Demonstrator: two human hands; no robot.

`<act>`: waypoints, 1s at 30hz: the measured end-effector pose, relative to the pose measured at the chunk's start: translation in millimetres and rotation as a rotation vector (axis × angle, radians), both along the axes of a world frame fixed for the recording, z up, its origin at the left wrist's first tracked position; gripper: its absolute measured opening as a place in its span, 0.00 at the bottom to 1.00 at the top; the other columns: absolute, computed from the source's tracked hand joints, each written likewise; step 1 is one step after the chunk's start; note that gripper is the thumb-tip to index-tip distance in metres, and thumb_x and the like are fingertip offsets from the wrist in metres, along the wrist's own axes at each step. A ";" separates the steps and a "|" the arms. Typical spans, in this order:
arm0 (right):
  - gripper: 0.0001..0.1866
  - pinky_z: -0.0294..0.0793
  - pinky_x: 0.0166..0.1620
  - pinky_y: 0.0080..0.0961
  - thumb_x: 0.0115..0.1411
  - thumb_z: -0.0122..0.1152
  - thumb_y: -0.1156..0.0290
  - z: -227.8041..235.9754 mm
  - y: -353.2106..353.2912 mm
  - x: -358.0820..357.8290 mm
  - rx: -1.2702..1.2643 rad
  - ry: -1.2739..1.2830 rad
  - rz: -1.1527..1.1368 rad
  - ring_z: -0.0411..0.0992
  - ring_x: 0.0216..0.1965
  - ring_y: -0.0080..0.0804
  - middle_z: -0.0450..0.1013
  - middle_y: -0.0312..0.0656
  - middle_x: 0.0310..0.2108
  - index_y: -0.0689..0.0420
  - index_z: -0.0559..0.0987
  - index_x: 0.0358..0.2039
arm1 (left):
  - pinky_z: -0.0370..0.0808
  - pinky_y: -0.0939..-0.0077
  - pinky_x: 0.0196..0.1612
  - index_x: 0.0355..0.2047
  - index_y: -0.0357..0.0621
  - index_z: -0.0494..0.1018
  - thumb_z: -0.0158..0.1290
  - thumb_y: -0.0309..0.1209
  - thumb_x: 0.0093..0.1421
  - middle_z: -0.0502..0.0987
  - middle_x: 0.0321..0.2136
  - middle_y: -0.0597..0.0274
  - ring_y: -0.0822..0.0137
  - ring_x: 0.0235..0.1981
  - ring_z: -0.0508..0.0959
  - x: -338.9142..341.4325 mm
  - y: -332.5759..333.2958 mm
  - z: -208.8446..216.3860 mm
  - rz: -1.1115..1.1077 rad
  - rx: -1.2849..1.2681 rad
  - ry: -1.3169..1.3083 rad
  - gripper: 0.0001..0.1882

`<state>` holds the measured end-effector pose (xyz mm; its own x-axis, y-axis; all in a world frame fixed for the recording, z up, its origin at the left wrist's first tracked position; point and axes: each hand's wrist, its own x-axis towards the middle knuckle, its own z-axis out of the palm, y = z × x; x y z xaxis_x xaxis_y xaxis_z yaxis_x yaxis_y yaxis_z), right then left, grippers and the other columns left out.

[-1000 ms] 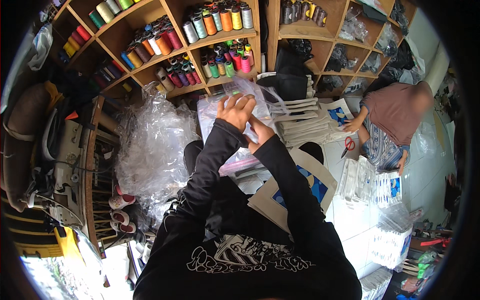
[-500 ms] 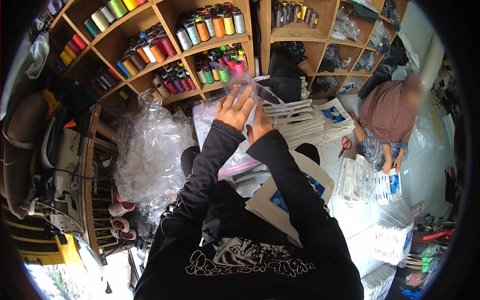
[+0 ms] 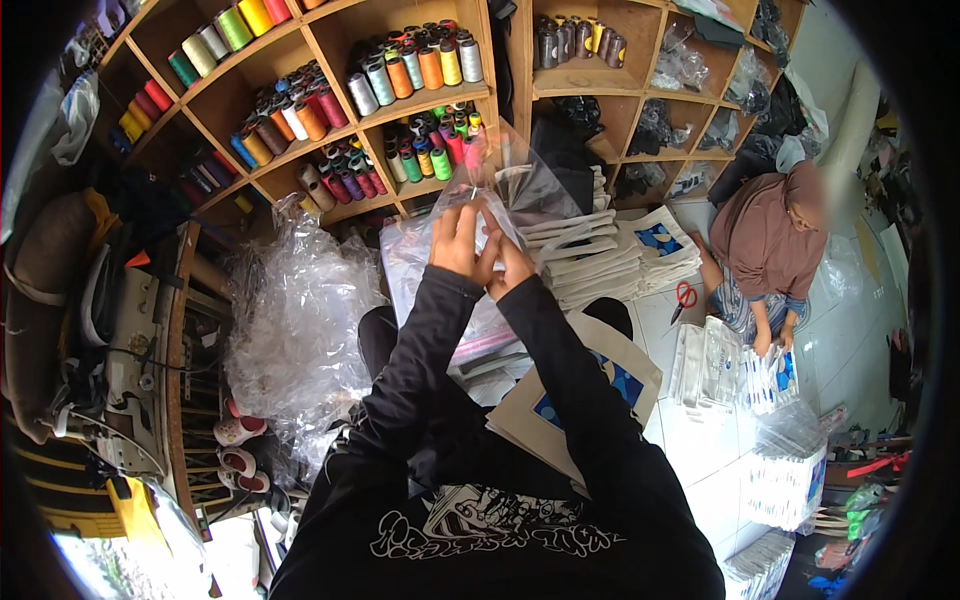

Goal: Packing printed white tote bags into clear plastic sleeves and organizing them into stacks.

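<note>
My left hand [image 3: 457, 243] and my right hand [image 3: 511, 262] are raised close together in front of me, both pinching the lower edge of a clear plastic bag [image 3: 520, 175] that stands up above them. On my lap lies a cream tote bag with a blue print [image 3: 585, 405]. Black sleeves cover both forearms. Beyond the hands a stack of folded cream tote bags [image 3: 600, 255] rests on the floor.
Wooden shelves with several coloured thread cones [image 3: 400, 90] fill the back. A heap of crumpled clear plastic [image 3: 295, 320] lies to my left beside a sewing machine table [image 3: 140, 340]. Another person [image 3: 765, 250] sits at the right, handling packed bags [image 3: 740, 365]; red scissors [image 3: 685, 297] lie nearby.
Both hands stayed together on the plastic bag and shifted slightly. The bag now stands more upright above them. The person at the right leaned a little forward.
</note>
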<state>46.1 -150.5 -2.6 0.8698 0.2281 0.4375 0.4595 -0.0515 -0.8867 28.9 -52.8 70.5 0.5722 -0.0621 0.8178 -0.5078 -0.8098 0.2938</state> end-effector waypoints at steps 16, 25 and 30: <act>0.35 0.70 0.27 0.40 0.50 0.51 0.72 7.9 16.1 -64.3 -0.927 0.100 0.003 0.71 0.27 0.52 0.69 0.60 0.27 0.73 0.48 0.54 | 0.72 0.69 0.30 0.29 0.45 0.73 0.52 0.21 0.44 0.73 0.26 0.60 0.58 0.27 0.74 -5.2 34.2 -49.6 0.021 0.138 0.204 0.10; 0.18 0.62 0.52 0.33 0.49 0.45 0.79 -1.3 -4.2 -52.0 -1.004 -0.544 -0.142 0.59 0.51 0.50 0.62 0.58 0.45 0.73 0.67 0.42 | 0.72 0.77 0.26 0.27 0.42 0.74 0.55 0.25 0.47 0.75 0.24 0.59 0.64 0.23 0.76 -10.9 41.7 -49.3 -0.209 -0.024 0.391 0.05; 0.20 0.52 0.57 0.40 0.51 0.48 0.72 -9.4 2.3 -41.8 -1.044 -0.671 -0.266 0.53 0.56 0.48 0.62 0.55 0.47 0.68 0.67 0.44 | 0.72 0.77 0.25 0.28 0.41 0.74 0.55 0.24 0.48 0.74 0.25 0.58 0.64 0.23 0.76 -12.6 37.1 -45.1 -0.274 -0.034 0.369 0.06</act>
<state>4.3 -148.2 -12.1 0.6193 0.5820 0.5270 0.6693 -0.7423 0.0333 16.4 -15.6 25.4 0.7917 -0.2285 0.5666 -0.5585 -0.6467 0.5195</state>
